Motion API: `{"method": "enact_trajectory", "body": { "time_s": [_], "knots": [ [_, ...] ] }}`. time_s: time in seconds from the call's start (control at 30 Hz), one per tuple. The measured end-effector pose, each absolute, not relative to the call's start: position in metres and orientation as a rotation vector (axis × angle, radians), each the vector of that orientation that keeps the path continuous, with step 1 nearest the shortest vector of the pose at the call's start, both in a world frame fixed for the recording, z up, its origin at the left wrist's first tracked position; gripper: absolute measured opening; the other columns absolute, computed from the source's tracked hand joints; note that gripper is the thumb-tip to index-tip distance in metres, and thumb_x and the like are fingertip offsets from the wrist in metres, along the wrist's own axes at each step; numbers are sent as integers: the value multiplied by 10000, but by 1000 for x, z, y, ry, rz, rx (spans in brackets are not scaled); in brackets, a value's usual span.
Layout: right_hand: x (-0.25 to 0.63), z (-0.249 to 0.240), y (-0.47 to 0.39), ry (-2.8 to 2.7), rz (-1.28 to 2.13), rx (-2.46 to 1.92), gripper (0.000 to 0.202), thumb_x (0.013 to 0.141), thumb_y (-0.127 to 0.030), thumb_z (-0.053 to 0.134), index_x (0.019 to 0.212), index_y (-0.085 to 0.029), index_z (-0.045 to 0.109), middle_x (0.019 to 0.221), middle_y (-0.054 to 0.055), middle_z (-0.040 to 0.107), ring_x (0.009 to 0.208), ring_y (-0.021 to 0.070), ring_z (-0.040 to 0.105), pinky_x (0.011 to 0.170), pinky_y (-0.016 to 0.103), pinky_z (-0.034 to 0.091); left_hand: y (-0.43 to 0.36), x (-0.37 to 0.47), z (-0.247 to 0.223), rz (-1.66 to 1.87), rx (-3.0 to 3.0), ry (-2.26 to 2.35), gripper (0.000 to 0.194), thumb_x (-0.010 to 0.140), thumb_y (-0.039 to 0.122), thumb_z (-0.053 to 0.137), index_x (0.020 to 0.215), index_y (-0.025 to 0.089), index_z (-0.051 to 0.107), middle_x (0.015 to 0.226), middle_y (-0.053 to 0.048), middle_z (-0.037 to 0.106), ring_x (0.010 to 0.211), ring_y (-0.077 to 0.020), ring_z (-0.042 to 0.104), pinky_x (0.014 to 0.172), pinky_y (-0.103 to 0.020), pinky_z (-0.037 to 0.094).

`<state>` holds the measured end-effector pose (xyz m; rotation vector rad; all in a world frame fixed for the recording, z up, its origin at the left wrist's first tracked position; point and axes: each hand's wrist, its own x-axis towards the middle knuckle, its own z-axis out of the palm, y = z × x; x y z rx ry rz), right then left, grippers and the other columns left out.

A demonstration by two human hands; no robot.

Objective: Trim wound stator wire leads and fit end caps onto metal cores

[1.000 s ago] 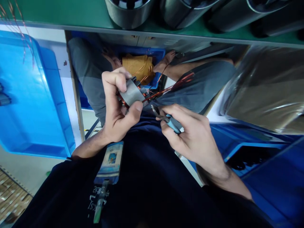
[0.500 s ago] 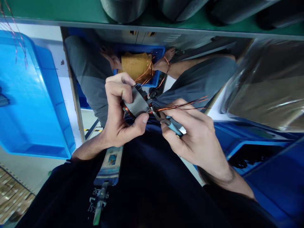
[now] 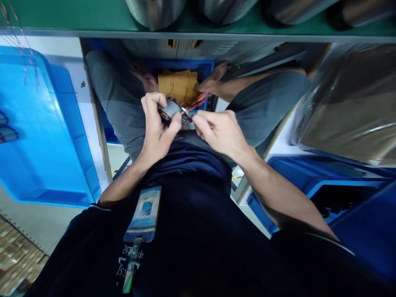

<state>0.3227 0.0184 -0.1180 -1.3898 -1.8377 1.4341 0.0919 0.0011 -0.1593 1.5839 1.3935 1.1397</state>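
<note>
My left hand (image 3: pixel 156 128) is closed around a motor stator (image 3: pixel 170 108), a grey metal core with copper windings at its edge, held above my lap. My right hand (image 3: pixel 221 130) is closed beside it, with the metal jaws of cutting pliers (image 3: pixel 186 111) showing between its fingers and the stator. The pliers' handles are hidden in my palm. Blurred copper wires (image 3: pixel 199 100) stretch away from the stator on its far side, over the bin below.
Between my feet stands a blue bin (image 3: pixel 198 64) holding yellow-brown sheet material (image 3: pixel 176 84). A light-blue tray (image 3: pixel 69 123) with grey parts (image 3: pixel 8 134) is on the left. Metal cylinders (image 3: pixel 157 14) stand on the green bench (image 3: pixel 68 16). A plastic-wrapped package (image 3: pixel 349 107) and blue bins (image 3: pixel 297 173) are at right.
Both hands have shifted away from my body, toward the bench, with the stator. The long copper wires have swung from over my right hand to the stator's far side.
</note>
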Motion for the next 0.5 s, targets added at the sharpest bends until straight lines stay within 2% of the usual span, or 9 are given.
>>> {"method": "enact_trajectory", "body": {
  "time_s": [0.1, 0.23, 0.4, 0.5],
  "knots": [
    [310, -174, 41, -1742, 1679, -1446, 893, 1150, -977, 451, 961, -197, 842, 614, -20, 641, 597, 156, 576, 714, 338, 459, 11, 86, -220, 1029, 1530, 1572, 591, 1136, 894, 577, 1204, 319, 460, 1231, -79, 507, 1189, -311, 545, 1164, -570, 534],
    [290, -221, 59, -1696, 1816, -1439, 965, 1077, -1069, 459, 914, -193, 828, 532, -34, 585, 537, 144, 516, 674, 332, 465, 20, 72, -266, 901, 1485, 1747, 584, 1095, 864, 643, 1141, 316, 448, 1205, -89, 557, 1201, -324, 553, 1235, -600, 541],
    [271, -225, 67, -1564, 1848, -1414, 953, 1010, -1148, 422, 942, -241, 708, 698, 3, 703, 591, 168, 632, 685, 355, 548, 13, 61, -246, 971, 1542, 1786, 435, 1127, 694, 664, 1170, 311, 463, 1215, -94, 554, 1213, -334, 577, 1248, -632, 555],
    [266, -202, 64, -1460, 1831, -1344, 886, 967, -1146, 554, 1022, -269, 665, 760, -11, 690, 636, 182, 649, 699, 366, 577, 1, 61, -212, 972, 1713, 1724, 369, 1122, 582, 722, 1238, 294, 521, 1325, -132, 551, 1356, -371, 594, 1273, -653, 552]
  ]
}}
